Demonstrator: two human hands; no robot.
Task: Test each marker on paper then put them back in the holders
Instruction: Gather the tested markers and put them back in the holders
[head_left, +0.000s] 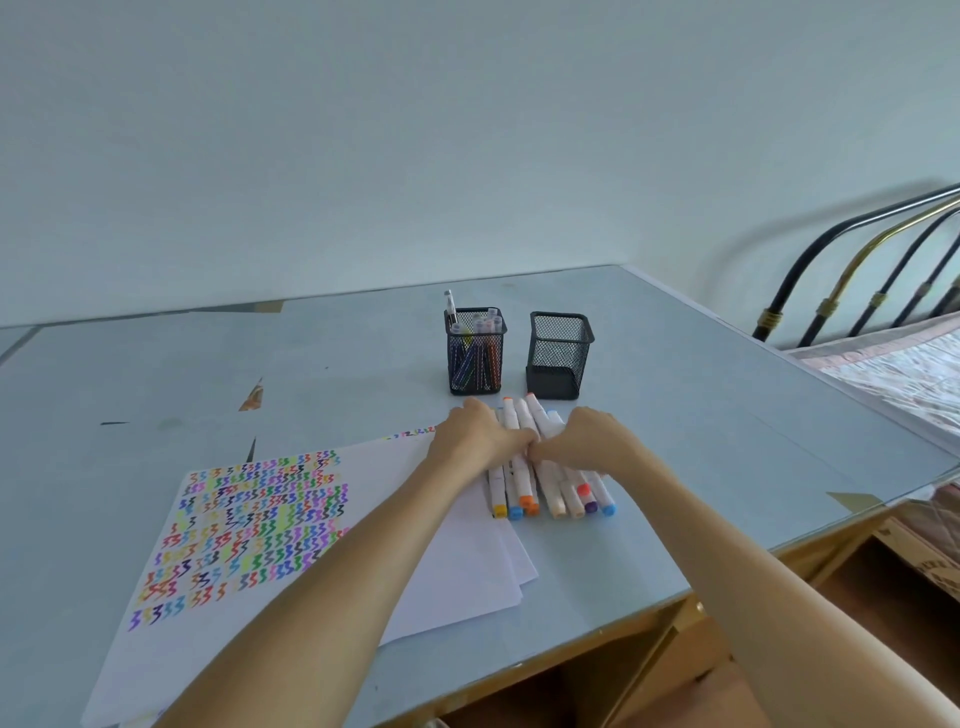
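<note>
Both hands, left hand (480, 434) and right hand (587, 441), are pressed flat-ish on the markers (550, 488) by the paper (441, 545), can't tell if actually gripping.

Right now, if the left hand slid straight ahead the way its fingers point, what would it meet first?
The left hand points up and right across the white markers. Past them, probably the empty mesh holder, though depth is unclear.
</note>
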